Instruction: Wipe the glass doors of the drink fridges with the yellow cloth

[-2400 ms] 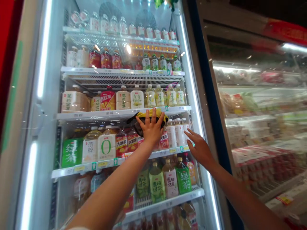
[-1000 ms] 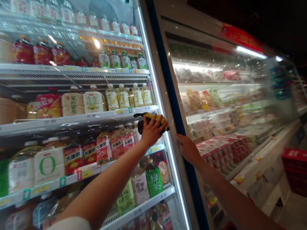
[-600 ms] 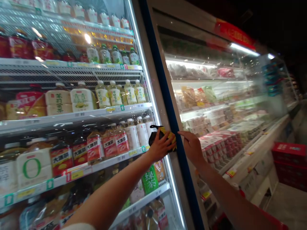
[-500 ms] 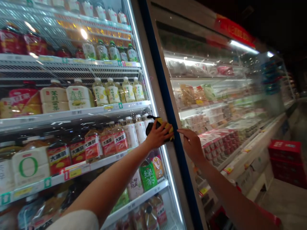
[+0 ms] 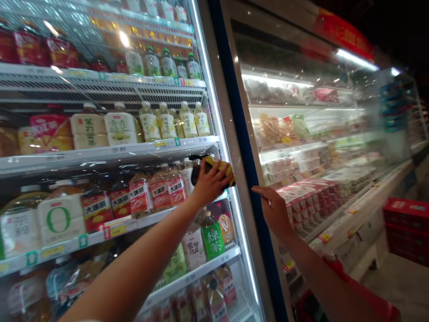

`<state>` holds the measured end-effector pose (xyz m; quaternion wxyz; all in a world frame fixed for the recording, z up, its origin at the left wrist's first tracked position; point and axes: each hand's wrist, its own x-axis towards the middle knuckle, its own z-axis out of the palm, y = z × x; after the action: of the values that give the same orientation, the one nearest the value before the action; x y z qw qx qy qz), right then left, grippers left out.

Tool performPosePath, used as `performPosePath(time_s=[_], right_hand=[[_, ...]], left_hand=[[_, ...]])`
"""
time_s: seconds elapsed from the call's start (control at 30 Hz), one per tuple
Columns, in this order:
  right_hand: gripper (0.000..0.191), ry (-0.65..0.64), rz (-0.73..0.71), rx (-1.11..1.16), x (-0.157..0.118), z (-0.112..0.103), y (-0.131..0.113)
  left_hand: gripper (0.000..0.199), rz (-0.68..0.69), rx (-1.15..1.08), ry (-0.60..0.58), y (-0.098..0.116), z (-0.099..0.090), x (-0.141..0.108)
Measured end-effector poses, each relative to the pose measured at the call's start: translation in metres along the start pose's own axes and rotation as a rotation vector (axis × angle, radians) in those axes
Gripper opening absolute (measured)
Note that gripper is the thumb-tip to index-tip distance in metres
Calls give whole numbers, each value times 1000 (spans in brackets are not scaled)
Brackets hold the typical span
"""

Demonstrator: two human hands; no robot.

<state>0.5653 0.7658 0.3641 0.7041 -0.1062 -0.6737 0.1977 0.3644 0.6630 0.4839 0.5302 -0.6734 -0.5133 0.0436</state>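
My left hand (image 5: 210, 182) is closed over a black-and-yellow cloth (image 5: 229, 173). It presses the cloth against the refrigerator's glass front, beside the lit right-hand strip (image 5: 238, 203). Bottles with white caps stand on the shelf behind it, partly covered by the cloth. My right hand (image 5: 274, 209) is held at the blue vertical panel (image 5: 246, 156), index finger stretched out and the other fingers loosely bent. Nothing shows in it. Whether its fingertip touches the panel I cannot tell.
Shelves of bottled drinks, among them a green-labelled bottle (image 5: 213, 237), fill the refrigerator at left. An open-fronted chiller with packs of pink-and-white cups (image 5: 303, 201) runs off to the right. Red boxes (image 5: 405, 228) are stacked on the floor beyond it.
My left hand and the cloth have slid left, away from the lit strip. The view has shifted a little. My right hand remains beside the blue panel.
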Motion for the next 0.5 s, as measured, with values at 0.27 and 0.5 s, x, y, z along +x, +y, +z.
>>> performPosePath(time_s=[0.27, 0.5], right_hand=[[39, -7, -3, 71, 0, 28, -18], [43, -124, -113, 102, 13, 56, -49]], left_hand=[[59, 24, 13, -48, 28, 1, -58], [71, -361, 74, 23, -32, -36, -72]])
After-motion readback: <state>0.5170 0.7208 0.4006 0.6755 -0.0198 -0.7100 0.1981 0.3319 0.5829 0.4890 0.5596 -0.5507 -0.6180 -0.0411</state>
